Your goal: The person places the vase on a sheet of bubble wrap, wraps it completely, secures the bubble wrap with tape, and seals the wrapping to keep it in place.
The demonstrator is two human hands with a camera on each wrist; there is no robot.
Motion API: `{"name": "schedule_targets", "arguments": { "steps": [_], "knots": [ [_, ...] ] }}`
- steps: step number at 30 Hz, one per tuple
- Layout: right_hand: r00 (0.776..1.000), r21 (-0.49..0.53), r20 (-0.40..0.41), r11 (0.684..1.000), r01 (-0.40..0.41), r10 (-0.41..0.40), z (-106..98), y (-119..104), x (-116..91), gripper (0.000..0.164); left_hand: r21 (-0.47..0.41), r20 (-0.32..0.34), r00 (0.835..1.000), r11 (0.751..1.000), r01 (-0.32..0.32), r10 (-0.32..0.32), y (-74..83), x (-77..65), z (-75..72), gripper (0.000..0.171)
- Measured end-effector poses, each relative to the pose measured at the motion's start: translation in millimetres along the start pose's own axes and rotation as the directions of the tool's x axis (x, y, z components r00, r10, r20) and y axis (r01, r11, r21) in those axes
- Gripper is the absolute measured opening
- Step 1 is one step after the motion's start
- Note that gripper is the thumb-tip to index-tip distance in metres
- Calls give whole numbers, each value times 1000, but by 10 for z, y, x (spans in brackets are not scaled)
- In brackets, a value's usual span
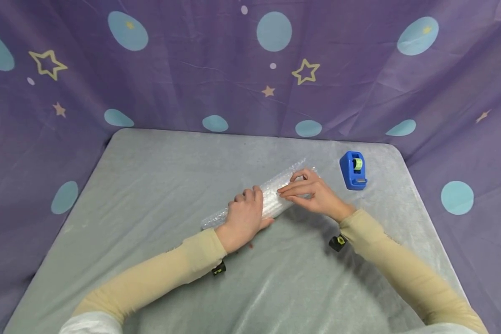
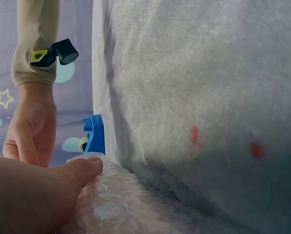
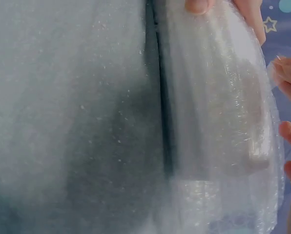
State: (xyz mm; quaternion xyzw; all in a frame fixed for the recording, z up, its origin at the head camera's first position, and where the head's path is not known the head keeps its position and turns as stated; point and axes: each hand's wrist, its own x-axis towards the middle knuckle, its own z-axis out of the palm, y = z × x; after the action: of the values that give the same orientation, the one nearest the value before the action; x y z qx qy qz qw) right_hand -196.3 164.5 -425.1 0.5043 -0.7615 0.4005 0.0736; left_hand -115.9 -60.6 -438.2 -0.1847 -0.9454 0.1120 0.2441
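Observation:
A long roll of clear bubble wrap (image 1: 274,197) lies slantwise on the grey table, wrapped round something pale that I cannot make out. My left hand (image 1: 244,217) grips its near part, fingers over the top and thumb (image 2: 84,170) along the side facing me. My right hand (image 1: 313,191) is at the roll's far right part. Its thumb and forefinger come together at the wrap's upper side; in the right wrist view these fingertips (image 3: 286,73) seem to pinch a thin clear strip, whose kind is unclear. The other right fingers are spread apart.
A blue tape dispenser (image 1: 354,170) with a small roll in it stands at the table's back right. Grey cloth covers the table (image 1: 158,171). A purple patterned curtain (image 1: 217,69) hangs behind and at both sides. Small red marks (image 2: 257,150) show on the cloth.

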Motion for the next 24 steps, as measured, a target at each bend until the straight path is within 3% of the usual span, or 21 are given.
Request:
{"name": "schedule_targets", "arguments": {
  "steps": [7, 12, 18, 24],
  "knots": [
    [996, 45, -53, 997, -70, 72, 40, -75, -26, 22, -39, -15, 999, 999, -29, 29, -36, 9, 23, 93],
    [995, 43, -57, 996, -79, 81, 65, -16, -98, 20, -63, -6, 999, 997, -51, 50, -46, 30, 8, 91],
    [999, -14, -38, 1000, -27, 27, 98, 116, -193, 27, -61, 4, 998, 996, -63, 63, -52, 50, 2, 91],
    [998, -177, -6, 982, 62, -64, 111, 142, -254, 35, -24, 1, 996, 996, -88, 88, -100, 66, 18, 90]
  ]
}}
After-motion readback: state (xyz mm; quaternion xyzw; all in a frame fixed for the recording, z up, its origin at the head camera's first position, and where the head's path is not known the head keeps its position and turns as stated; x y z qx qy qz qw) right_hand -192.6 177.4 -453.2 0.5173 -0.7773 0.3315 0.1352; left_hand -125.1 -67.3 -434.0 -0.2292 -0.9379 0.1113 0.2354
